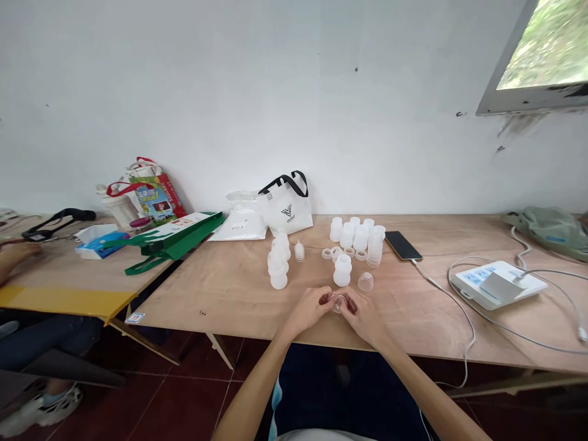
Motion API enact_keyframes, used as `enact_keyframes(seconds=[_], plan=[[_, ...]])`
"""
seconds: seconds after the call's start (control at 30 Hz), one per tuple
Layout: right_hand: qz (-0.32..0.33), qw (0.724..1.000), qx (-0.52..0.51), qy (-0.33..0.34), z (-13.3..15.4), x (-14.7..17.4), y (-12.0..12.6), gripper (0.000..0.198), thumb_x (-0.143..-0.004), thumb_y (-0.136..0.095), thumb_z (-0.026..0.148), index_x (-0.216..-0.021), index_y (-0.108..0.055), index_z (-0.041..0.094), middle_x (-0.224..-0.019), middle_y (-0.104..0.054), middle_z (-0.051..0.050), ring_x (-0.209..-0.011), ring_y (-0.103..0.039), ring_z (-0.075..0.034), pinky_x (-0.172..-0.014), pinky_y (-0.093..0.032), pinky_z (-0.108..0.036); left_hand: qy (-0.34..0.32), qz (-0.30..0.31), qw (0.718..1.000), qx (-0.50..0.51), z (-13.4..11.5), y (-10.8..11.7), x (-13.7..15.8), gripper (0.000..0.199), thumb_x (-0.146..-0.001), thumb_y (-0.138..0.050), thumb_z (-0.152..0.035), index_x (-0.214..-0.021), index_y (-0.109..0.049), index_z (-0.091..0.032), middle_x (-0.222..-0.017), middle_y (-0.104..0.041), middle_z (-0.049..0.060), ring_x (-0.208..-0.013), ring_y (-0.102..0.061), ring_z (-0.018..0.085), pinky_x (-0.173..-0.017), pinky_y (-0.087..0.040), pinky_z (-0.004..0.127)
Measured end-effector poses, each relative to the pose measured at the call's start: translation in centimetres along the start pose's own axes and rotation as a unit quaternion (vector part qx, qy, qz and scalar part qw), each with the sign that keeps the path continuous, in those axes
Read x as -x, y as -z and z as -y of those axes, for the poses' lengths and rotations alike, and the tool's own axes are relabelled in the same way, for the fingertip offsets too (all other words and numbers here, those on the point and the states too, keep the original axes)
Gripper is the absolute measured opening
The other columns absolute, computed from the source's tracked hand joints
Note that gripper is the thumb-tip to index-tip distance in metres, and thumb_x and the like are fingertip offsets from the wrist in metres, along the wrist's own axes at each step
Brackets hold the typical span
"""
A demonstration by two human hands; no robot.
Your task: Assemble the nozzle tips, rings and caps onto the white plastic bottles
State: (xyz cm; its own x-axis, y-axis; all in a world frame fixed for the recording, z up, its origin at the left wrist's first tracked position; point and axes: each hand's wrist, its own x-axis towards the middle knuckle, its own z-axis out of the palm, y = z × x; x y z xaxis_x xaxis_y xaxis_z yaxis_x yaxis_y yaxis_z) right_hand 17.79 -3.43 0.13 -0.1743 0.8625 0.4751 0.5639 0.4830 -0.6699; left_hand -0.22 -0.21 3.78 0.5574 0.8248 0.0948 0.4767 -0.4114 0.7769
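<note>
My left hand (316,306) and my right hand (361,311) meet near the table's front edge. Their fingertips pinch a small clear piece (337,304), partly hidden by the fingers. Just beyond stands a translucent white bottle (342,271), with a clear dome cap (365,282) to its right. White rings (361,255) lie behind it, in front of a group of similar bottles (348,234). A stack of clear caps (375,251) stands at that group's right. Left of these are a row of white bottles (278,269) and a small stack of translucent pointed pieces (299,251).
At the back are a white plastic packet (241,220) and a white tote bag (291,211). A charging phone (403,245) and a power strip (498,283) with cables occupy the right. A green bag (179,239) bridges to the left table, where another person's arm (16,257) rests.
</note>
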Motion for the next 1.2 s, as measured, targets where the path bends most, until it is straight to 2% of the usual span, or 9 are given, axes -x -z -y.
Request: enact_keyframes(seconds=[0.4, 0.57, 0.77, 0.93, 1.03, 1.13, 1.2], plan=[[0.033, 0.994, -0.093, -0.041, 0.4, -0.1, 0.2, 0.022, -0.099, -0.052, 0.034, -0.094, -0.071, 0.023, -0.065, -0.053, 0.003, -0.057, -0.044, -0.015, -0.056, -0.035, -0.027, 0.009, -0.012, 1.000, -0.005, 0.1, 0.4, 0.0, 0.031, -0.090, -0.059, -0.035, -0.066, -0.049, -0.018, -0.061, -0.051, -0.005, -0.062, -0.045, 0.012, -0.060, -0.029, 0.025], [0.006, 0.990, -0.125, -0.058, 0.2, -0.2, -0.1, 0.022, -0.099, -0.054, 0.039, -0.100, -0.070, 0.024, -0.075, -0.061, 0.001, -0.061, -0.048, -0.015, -0.059, -0.039, -0.028, 0.017, -0.049, 0.999, 0.000, -0.4, 0.2, 0.1, 0.032, -0.091, -0.057, -0.036, -0.067, -0.050, -0.018, -0.062, -0.052, -0.005, -0.062, -0.045, 0.012, -0.059, -0.030, 0.025], [-0.026, 0.979, -0.187, -0.072, -0.1, -0.1, -0.3, 0.028, -0.097, -0.058, 0.043, -0.117, -0.064, 0.024, -0.091, -0.064, -0.003, -0.073, -0.058, -0.018, -0.060, -0.047, -0.027, 0.026, -0.044, 0.996, 0.074, -0.6, 0.6, 0.3, 0.034, -0.095, -0.054, -0.048, -0.080, -0.060, -0.018, -0.073, -0.061, -0.002, -0.065, -0.053, 0.013, -0.060, -0.039, 0.024], [-0.057, 0.983, -0.166, -0.060, -0.2, -0.1, -0.4, 0.023, -0.096, -0.059, 0.042, -0.109, -0.065, 0.024, -0.090, -0.064, -0.004, -0.079, -0.062, -0.020, -0.063, -0.052, -0.029, 0.027, -0.026, 0.991, 0.130, -0.6, 0.7, 0.6, 0.031, -0.088, -0.068, -0.049, -0.090, -0.059, -0.020, -0.091, -0.067, 0.002, -0.078, -0.060, 0.015, -0.062, -0.046, 0.023], [-0.085, 0.976, -0.183, -0.083, -0.3, -0.1, -0.3, 0.025, -0.094, -0.063, 0.044, -0.109, -0.064, 0.024, -0.092, -0.066, -0.005, -0.080, -0.064, -0.021, -0.063, -0.053, -0.030, 0.034, 0.005, 0.978, 0.206, -0.7, 0.4, 0.6, 0.039, -0.088, -0.068, -0.054, -0.104, -0.055, -0.021, -0.102, -0.068, 0.005, -0.087, -0.064, 0.017, -0.061, -0.050, 0.023], [-0.105, 0.969, -0.202, -0.097, -0.2, -0.2, -0.1, 0.029, -0.091, -0.068, 0.047, -0.108, -0.063, 0.024, -0.096, -0.070, -0.007, -0.081, -0.067, -0.021, -0.061, -0.053, -0.030, 0.044, 0.033, 0.959, 0.279, -0.8, 0.3, 0.5, 0.049, -0.092, -0.061, -0.058, -0.124, -0.050, -0.022, -0.102, -0.068, 0.008, -0.084, -0.067, 0.018, -0.061, -0.054, 0.025], [-0.109, 0.970, -0.198, -0.092, 0.0, -0.2, -0.1, 0.028, -0.090, -0.069, 0.048, -0.102, -0.063, 0.024, -0.093, -0.072, -0.007, -0.079, -0.068, -0.021, -0.058, -0.052, -0.029, 0.054, 0.035, 0.951, 0.301, -0.8, 0.4, 0.5, 0.059, -0.092, -0.064, -0.055, -0.136, -0.046, -0.022, -0.103, -0.069, 0.009, -0.085, -0.068, 0.018, -0.063, -0.055, 0.026]])
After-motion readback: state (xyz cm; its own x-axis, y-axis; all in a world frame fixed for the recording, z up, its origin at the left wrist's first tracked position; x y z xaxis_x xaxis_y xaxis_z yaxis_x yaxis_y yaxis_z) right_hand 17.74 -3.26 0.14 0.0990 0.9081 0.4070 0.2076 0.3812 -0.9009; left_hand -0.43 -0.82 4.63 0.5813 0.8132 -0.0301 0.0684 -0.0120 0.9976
